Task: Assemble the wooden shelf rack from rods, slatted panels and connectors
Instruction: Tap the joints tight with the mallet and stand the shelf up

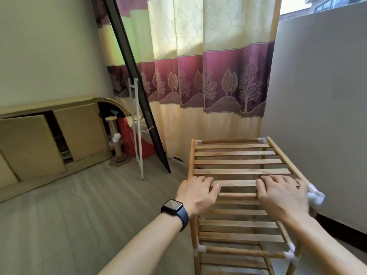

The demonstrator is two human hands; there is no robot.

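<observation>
Ahead, left hand point(195, 192) and right hand point(282, 197) flat atop the slatted panel point(238, 162) of the rack point(244, 252); curtain point(208, 76) behind, wall point(317, 96) alongside.

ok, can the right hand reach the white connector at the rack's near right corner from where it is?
Probably yes. The right hand rests on the top panel, and the connector sits just off its outer edge, uncovered, with nothing between them.
</observation>
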